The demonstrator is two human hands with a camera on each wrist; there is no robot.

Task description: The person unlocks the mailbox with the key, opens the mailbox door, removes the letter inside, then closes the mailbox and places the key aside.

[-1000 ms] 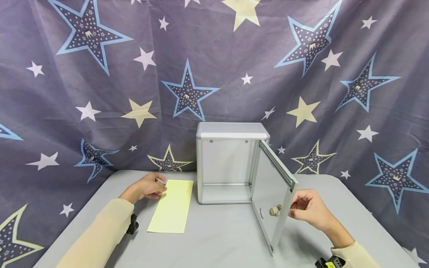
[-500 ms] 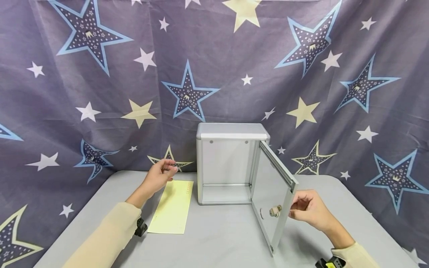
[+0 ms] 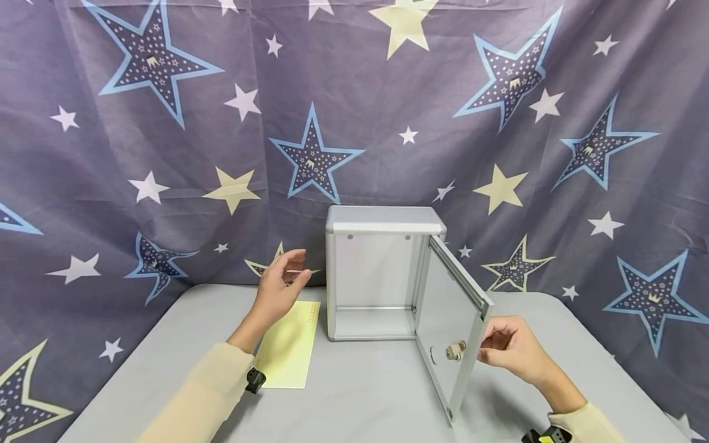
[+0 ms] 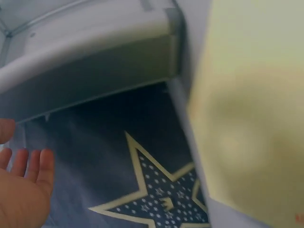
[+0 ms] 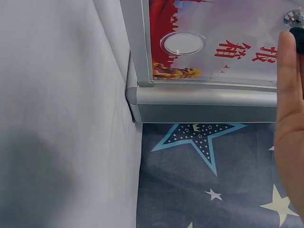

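Note:
A light grey metal mailbox (image 3: 386,220) stands on the table, its door (image 3: 443,295) swung out towards the right. My right hand (image 3: 516,348) is at the door's outer edge, pinching a black-headed key (image 5: 298,41) at the round lock (image 5: 293,18). On the door's inner face the lock's brass-coloured back (image 3: 455,351) shows. Left of the mailbox lies a yellow envelope (image 3: 289,354) with small printed squares near its far corner. My left hand (image 3: 279,290) hovers over the envelope's far end, fingers loosely bent, holding nothing. Its fingertips (image 4: 46,159) show in the left wrist view.
A grey cloth (image 3: 365,394) covers the table. Behind it hangs a dark curtain (image 3: 382,166) printed with stars. Red characters (image 5: 242,50) and an oval window (image 5: 183,43) mark the door's outer face. The mailbox interior (image 3: 373,271) shows no contents.
My left hand has risen from the envelope's left edge and moved right towards the mailbox. The envelope stays on the table. My right hand and the door have kept their place.

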